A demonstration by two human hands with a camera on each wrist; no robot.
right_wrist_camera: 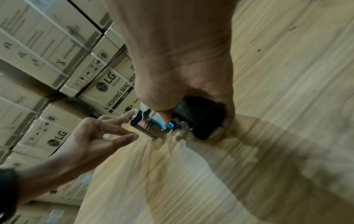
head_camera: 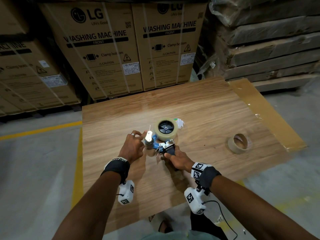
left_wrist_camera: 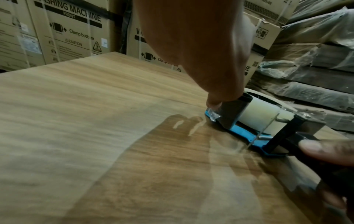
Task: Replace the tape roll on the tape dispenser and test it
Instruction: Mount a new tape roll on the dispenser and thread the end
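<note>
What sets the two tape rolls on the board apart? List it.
The full tape roll is thick with pale tape; the empty core is a thin brown cardboard ring.
The full tape roll is mounted on the dispenser, its centre filled by a black hub; the empty core lies loose to the right, hollow.
Both sit on the wooden board.

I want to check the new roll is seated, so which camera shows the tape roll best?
The head view: the tape roll shows whole from above, on the dispenser's black hub. The left wrist view shows only its pale side, edge-on, behind the left hand. In the right wrist view the right hand hides it.
</note>
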